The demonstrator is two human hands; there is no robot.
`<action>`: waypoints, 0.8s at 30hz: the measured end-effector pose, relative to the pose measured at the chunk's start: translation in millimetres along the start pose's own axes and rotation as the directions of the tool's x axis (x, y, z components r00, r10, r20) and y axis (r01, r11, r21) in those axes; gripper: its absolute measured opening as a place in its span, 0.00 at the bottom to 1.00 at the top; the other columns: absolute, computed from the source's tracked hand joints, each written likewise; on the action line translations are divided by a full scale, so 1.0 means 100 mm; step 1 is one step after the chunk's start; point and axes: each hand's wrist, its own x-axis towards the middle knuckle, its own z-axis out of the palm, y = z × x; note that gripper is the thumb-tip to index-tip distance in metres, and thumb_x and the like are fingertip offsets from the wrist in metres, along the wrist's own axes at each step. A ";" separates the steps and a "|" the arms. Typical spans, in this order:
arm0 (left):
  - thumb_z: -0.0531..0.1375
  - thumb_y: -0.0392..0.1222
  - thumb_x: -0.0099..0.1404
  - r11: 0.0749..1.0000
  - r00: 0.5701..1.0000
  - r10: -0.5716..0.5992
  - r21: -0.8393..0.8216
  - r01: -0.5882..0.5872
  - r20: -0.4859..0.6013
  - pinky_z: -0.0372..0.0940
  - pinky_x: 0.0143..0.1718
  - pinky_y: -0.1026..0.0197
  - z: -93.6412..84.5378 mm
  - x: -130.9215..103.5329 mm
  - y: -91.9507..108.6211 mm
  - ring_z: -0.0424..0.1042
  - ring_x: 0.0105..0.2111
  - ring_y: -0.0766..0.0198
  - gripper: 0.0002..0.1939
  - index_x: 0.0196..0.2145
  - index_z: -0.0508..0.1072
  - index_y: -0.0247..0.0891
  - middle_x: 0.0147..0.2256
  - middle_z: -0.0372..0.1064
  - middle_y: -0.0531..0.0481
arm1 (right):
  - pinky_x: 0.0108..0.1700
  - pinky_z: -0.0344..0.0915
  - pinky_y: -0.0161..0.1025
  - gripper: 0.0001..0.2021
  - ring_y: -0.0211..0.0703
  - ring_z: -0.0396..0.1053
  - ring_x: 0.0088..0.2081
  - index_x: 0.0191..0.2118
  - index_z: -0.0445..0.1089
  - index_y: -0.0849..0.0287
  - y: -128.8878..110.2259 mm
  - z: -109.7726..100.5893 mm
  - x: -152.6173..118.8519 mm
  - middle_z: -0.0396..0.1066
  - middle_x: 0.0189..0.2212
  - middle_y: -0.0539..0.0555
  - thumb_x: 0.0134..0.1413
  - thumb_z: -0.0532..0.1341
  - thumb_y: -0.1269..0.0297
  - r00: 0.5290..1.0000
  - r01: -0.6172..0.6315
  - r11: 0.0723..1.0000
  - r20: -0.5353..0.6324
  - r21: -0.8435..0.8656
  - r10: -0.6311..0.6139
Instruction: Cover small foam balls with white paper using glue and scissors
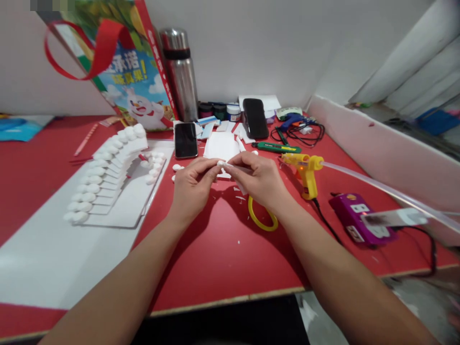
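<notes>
Red table (230, 268), grey wall (251, 52).

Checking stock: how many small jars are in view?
3: left jar beside the flask, middle jar next, right jar beside the black phone; others may be hidden.

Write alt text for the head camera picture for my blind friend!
A left hand and right hand pinch a small white piece over a red table. White pieces curve in rows at left; a yellow glue gun is at right.
</notes>
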 end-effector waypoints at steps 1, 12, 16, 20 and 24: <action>0.63 0.39 0.68 1.000 1.000 -0.005 0.004 0.005 0.004 0.68 0.35 0.61 0.00 0.00 0.00 0.70 0.29 0.66 0.07 0.40 0.82 0.41 0.33 0.74 0.51 | 0.25 0.57 0.35 0.14 0.36 0.63 0.22 0.32 0.71 0.58 0.00 0.00 0.00 0.67 0.20 0.47 0.61 0.65 0.53 1.000 -0.001 1.000 -0.013 0.003 0.001; 0.62 0.39 0.69 0.976 0.984 0.146 0.178 -0.126 -0.104 0.71 0.42 0.58 0.08 -0.07 -0.01 0.76 0.39 0.61 0.09 0.43 0.83 0.42 0.38 0.78 0.48 | 0.30 0.61 0.36 0.10 0.37 0.66 0.26 0.29 0.73 0.59 -0.10 0.17 -0.08 0.74 0.25 0.51 0.59 0.65 0.60 0.976 0.067 0.994 -0.200 -0.086 -0.083; 0.61 0.38 0.71 0.923 0.964 0.257 0.315 -0.223 -0.072 0.71 0.45 0.58 0.09 -0.11 0.01 0.76 0.41 0.61 0.12 0.48 0.82 0.41 0.41 0.79 0.46 | 0.30 0.62 0.36 0.09 0.36 0.65 0.24 0.30 0.74 0.59 -0.13 0.15 -0.10 0.74 0.24 0.50 0.60 0.64 0.63 0.971 0.086 0.994 -0.218 -0.070 -0.100; 0.61 0.39 0.71 0.936 0.968 0.247 0.271 -0.226 -0.048 0.71 0.48 0.57 0.09 -0.11 0.03 0.77 0.44 0.60 0.12 0.48 0.82 0.43 0.44 0.79 0.46 | 0.28 0.63 0.36 0.08 0.36 0.66 0.23 0.31 0.73 0.59 -0.12 0.08 -0.08 0.73 0.24 0.49 0.61 0.64 0.64 0.977 0.085 0.995 -0.191 -0.043 -0.092; 0.66 0.41 0.67 0.993 0.993 0.101 0.072 -0.096 -0.066 0.74 0.46 0.56 0.03 -0.05 0.02 0.78 0.40 0.60 0.06 0.40 0.84 0.44 0.39 0.81 0.49 | 0.29 0.64 0.36 0.08 0.37 0.67 0.25 0.32 0.74 0.58 -0.08 0.02 -0.06 0.74 0.26 0.50 0.60 0.65 0.61 0.987 0.125 0.992 -0.097 0.000 -0.125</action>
